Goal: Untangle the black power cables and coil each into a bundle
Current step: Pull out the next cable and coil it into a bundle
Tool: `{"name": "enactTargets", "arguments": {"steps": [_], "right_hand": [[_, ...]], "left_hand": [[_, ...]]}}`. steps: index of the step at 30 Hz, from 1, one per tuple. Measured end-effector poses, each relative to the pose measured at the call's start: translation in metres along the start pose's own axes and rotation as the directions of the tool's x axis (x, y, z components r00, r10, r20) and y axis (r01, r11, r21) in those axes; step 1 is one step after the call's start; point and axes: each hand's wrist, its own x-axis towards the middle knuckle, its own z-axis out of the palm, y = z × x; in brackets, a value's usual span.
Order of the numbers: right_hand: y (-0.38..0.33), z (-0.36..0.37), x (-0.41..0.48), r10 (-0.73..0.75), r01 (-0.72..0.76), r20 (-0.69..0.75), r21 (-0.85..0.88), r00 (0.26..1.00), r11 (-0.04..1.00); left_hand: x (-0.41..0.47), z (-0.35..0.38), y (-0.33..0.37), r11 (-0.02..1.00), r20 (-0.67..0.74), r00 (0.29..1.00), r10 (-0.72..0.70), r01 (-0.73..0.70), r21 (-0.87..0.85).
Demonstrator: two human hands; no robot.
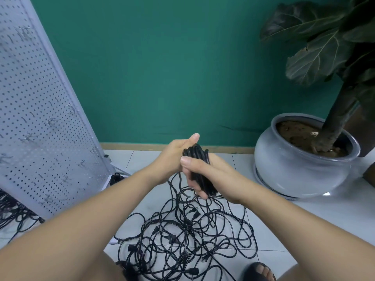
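Observation:
A coiled bundle of black power cable is held upright in front of me, above the floor. My right hand grips its lower half, thumb across the front and fingers curled behind. My left hand lies against the bundle's left side near the top, thumb raised; its fingers are hidden behind the coil. A loose strand hangs from the bundle down to a tangled heap of black cables with several plugs, spread over the white tiles below my hands.
A leaning white pegboard fills the left side, with more black cables at its foot. A large grey plant pot stands at the right against the green wall. My sandalled foot is at the bottom right.

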Motion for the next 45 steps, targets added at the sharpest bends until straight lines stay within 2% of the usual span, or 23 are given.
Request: {"name": "enactTargets", "arguments": {"steps": [5, 8, 11, 16, 22, 25, 27, 30, 33, 34, 36, 41, 45], "right_hand": [[-0.007, 0.0, 0.003, -0.1, 0.103, -0.082, 0.032, 0.992, 0.994], [-0.012, -0.003, 0.009, -0.126, 0.148, -0.197, 0.104, 0.972, 0.983], [-0.016, -0.011, 0.015, -0.082, 0.129, -0.347, 0.115, 0.934, 0.985], [-0.018, -0.027, 0.027, -0.114, 0.132, -0.488, 0.001, 0.865, 0.991], [-0.005, -0.048, 0.035, -0.167, 0.011, -0.505, -0.296, 0.847, 0.955], [0.004, -0.062, 0.036, -0.181, -0.061, -0.511, -0.42, 0.84, 0.905], [0.014, -0.072, 0.036, -0.165, -0.109, -0.489, -0.485, 0.857, 0.868], [0.027, -0.084, 0.035, -0.102, -0.19, -0.461, -0.544, 0.881, 0.817], [0.032, -0.083, 0.03, 0.177, -0.336, -0.426, -0.335, 0.887, 0.88], [0.031, -0.078, 0.026, 0.271, -0.378, -0.375, -0.249, 0.886, 0.892], [0.03, -0.064, 0.02, 0.365, -0.406, -0.243, -0.142, 0.899, 0.903], [0.025, -0.031, 0.01, 0.376, -0.378, 0.037, 0.065, 0.926, 0.923], [0.01, -0.014, 0.003, 0.323, -0.343, 0.139, 0.161, 0.936, 0.926]], "left_hand": [[-0.004, 0.019, -0.018, 0.989, -0.019, 0.992, -0.125, 0.126, 0.083], [-0.006, 0.035, -0.025, 0.982, -0.045, 0.981, -0.191, 0.191, 0.007], [-0.009, 0.05, -0.03, 0.982, 0.003, 0.982, -0.189, 0.189, 0.013], [-0.015, 0.062, -0.03, 0.983, 0.108, 0.979, -0.171, 0.162, 0.086], [-0.029, 0.065, -0.019, 0.925, 0.188, 0.977, -0.103, 0.025, 0.378], [-0.033, 0.055, -0.004, 0.87, 0.166, 0.986, -0.018, -0.066, 0.489], [-0.034, 0.043, 0.007, 0.85, 0.139, 0.989, 0.051, -0.116, 0.513], [-0.038, 0.022, 0.027, 0.885, 0.069, 0.981, 0.18, -0.192, 0.425], [-0.036, -0.003, 0.039, 0.942, -0.05, 0.966, 0.255, -0.237, 0.238], [-0.033, -0.011, 0.04, 0.962, -0.083, 0.968, 0.237, -0.222, 0.158], [-0.029, -0.026, 0.037, 0.979, -0.115, 0.974, 0.197, -0.19, 0.07], [-0.02, -0.044, 0.025, 0.953, -0.185, 0.959, 0.213, -0.163, 0.254], [-0.011, -0.045, 0.019, 0.94, -0.161, 0.96, 0.227, -0.173, 0.293]]}}
